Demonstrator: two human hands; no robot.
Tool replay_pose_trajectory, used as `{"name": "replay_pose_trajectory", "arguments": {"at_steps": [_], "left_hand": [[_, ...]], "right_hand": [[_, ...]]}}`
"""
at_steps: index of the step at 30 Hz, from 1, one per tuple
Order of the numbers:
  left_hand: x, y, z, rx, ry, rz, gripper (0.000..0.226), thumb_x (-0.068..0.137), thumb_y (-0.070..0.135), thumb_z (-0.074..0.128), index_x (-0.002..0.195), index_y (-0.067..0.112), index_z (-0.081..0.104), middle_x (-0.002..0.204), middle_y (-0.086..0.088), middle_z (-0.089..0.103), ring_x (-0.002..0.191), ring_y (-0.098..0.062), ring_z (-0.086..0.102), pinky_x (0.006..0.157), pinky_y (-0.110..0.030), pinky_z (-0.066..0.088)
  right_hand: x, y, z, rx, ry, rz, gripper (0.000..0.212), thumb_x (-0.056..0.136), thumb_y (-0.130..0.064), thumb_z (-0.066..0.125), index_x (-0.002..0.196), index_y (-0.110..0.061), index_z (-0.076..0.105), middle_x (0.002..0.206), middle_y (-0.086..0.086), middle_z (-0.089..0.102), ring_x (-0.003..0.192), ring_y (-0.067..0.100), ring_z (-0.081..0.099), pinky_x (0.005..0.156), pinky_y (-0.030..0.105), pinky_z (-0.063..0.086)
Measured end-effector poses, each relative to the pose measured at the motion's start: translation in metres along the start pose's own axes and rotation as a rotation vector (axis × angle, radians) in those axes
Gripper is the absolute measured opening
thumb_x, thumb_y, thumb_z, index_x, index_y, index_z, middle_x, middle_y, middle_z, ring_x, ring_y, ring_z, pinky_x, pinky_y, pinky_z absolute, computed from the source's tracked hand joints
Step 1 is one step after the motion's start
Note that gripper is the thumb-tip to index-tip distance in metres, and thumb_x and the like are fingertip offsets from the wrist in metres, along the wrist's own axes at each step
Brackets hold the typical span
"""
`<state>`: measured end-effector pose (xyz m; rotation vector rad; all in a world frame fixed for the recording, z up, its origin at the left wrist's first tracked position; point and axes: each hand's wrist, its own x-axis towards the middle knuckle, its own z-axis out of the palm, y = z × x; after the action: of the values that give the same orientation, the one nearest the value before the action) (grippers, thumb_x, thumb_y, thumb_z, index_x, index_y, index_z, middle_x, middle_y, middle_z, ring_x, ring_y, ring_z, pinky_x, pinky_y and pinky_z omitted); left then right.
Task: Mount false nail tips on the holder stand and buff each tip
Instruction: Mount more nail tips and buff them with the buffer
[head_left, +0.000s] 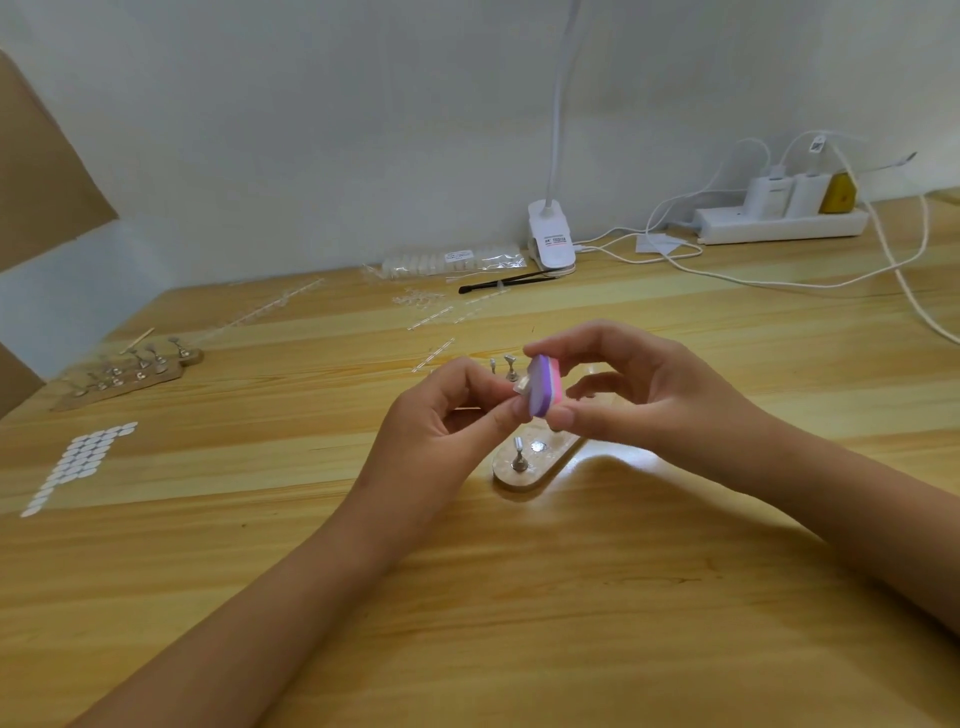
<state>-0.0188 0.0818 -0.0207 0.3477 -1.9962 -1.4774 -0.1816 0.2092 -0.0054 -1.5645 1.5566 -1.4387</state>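
Right between the two hands, a small clear nail tip (521, 387) is pinched by the thumb and forefinger of the left hand (457, 410), with the other fingers curled in. The right hand (623, 400) grips a purple-and-pink buffer block (544, 385), thumb under it and fingers over the top. The block's purple face lies against the tip. Just below both hands, on the wooden table (571, 597), lies the oval holder stand (530, 475), partly hidden by the right thumb. One metal peg (518, 457) stands upright at its near end, and two more pegs (509, 366) show just beyond the left fingertips. Well off to the left of the left hand sit a second stand with pegs (130, 374) and a sheet of white oval stickers (78, 467). Beyond the hands, near the wall, lie a clear bag of tips (452, 260), a black tool (506, 282) and a white clip lamp (551, 241). Far beyond the right hand is a power strip (779, 223) with white cables.
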Motion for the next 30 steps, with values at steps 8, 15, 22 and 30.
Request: {"name": "replay_pose_trajectory", "arguments": {"at_steps": [8, 15, 22, 30], "left_hand": [[0.001, 0.001, 0.0, -0.017, 0.004, 0.02, 0.006, 0.075, 0.031, 0.074, 0.075, 0.035, 0.069, 0.084, 0.004, 0.074, 0.083, -0.009, 0.072, 0.074, -0.019, 0.055], [-0.001, 0.0, 0.001, -0.009, -0.003, 0.029, 0.006, 0.077, 0.029, 0.074, 0.077, 0.032, 0.069, 0.087, -0.002, 0.074, 0.084, -0.013, 0.072, 0.076, -0.02, 0.054], [0.0, 0.0, 0.002, -0.003, -0.002, 0.029, 0.003, 0.077, 0.028, 0.074, 0.077, 0.028, 0.071, 0.082, 0.002, 0.073, 0.082, -0.008, 0.07, 0.077, -0.02, 0.054], [0.0, 0.001, -0.001, 0.05, 0.068, 0.016, 0.01, 0.079, 0.03, 0.073, 0.081, 0.021, 0.072, 0.085, -0.006, 0.073, 0.081, -0.017, 0.069, 0.079, -0.026, 0.054]], "right_hand": [[0.0, 0.003, 0.002, 0.013, -0.036, -0.006, 0.039, 0.08, -0.03, 0.077, 0.117, -0.027, 0.065, 0.113, -0.008, 0.069, 0.104, 0.012, 0.066, 0.09, 0.028, 0.054], [0.001, 0.004, -0.002, 0.042, -0.063, 0.013, 0.043, 0.079, -0.031, 0.075, 0.12, -0.027, 0.064, 0.112, -0.008, 0.069, 0.102, 0.013, 0.068, 0.086, 0.025, 0.054], [0.002, 0.008, -0.007, 0.106, -0.11, 0.029, 0.045, 0.083, -0.026, 0.072, 0.127, -0.03, 0.063, 0.12, -0.005, 0.068, 0.112, 0.016, 0.065, 0.094, 0.028, 0.053], [0.002, 0.009, -0.006, 0.102, -0.086, -0.018, 0.039, 0.083, -0.025, 0.072, 0.122, -0.025, 0.065, 0.119, -0.003, 0.069, 0.114, 0.016, 0.064, 0.097, 0.029, 0.052]]}}
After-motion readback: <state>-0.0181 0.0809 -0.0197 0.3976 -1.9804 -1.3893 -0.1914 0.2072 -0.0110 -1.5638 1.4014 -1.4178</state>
